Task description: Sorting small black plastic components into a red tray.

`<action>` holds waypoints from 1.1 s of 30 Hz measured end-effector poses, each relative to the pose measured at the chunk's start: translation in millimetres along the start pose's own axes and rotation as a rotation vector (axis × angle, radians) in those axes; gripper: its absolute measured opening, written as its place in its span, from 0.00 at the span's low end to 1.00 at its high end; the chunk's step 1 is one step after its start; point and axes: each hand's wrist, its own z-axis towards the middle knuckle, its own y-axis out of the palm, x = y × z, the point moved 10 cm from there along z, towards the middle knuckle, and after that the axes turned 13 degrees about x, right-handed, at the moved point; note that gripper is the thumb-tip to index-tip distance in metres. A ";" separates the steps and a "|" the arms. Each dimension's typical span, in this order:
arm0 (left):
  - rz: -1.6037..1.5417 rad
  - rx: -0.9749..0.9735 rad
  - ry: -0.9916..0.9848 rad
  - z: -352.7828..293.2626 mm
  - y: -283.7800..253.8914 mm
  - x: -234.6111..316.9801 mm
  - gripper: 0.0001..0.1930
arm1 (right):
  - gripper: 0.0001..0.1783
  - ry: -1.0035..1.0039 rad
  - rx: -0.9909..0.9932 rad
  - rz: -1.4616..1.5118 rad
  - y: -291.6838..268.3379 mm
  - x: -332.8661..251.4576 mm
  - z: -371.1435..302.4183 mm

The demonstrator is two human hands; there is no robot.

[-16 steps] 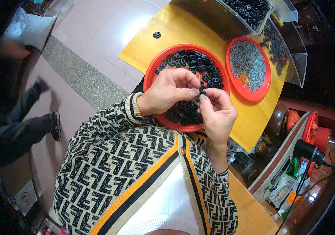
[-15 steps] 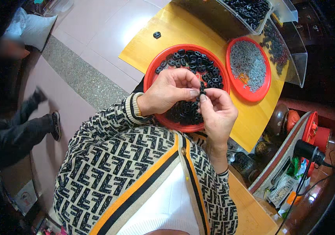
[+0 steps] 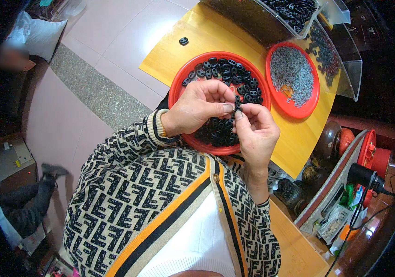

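Over a round red tray (image 3: pixel 174 87) my two hands meet, fingertip to fingertip. Between thumb and fingers my left hand (image 3: pixel 201 104) pinches a small black two-holed piece (image 3: pixel 238 100), which looks like a cord lock. My right hand (image 3: pixel 257 128) grips the same piece from the other side, thumb against its near end. Fingers cover part of it, so I cannot tell if it is one part or two. Many similar black two-holed pieces (image 3: pixel 252 94) lie in the tray beneath, some hidden by my hands.
A second red tray (image 3: pixel 315 99) holds small grey metal pieces (image 3: pixel 292 71), perhaps springs. Behind stands a clear bin (image 3: pixel 294 34) of black pieces. One loose black piece (image 3: pixel 183 41) lies on the yellow tabletop (image 3: pixel 170 60). A black lamp-like device (image 3: pixel 366 177) with cables is at right.
My hands keep almost the same pinch on the black piece. At the far left, another person's legs have shifted toward the lower left, revealing a box-like object there.
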 end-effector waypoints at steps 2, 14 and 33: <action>0.021 0.004 0.005 0.1 0.3 0.0 0.08 | 0.05 0.019 0.013 0.020 -0.9 -0.4 -0.3; 0.119 0.006 0.094 -1.7 0.4 7.2 0.07 | 0.04 -0.060 0.014 -0.067 -0.5 -3.8 -2.1; 0.456 -0.001 0.084 -4.1 -5.7 -14.8 0.05 | 0.04 0.205 -0.065 0.019 3.4 45.4 -9.5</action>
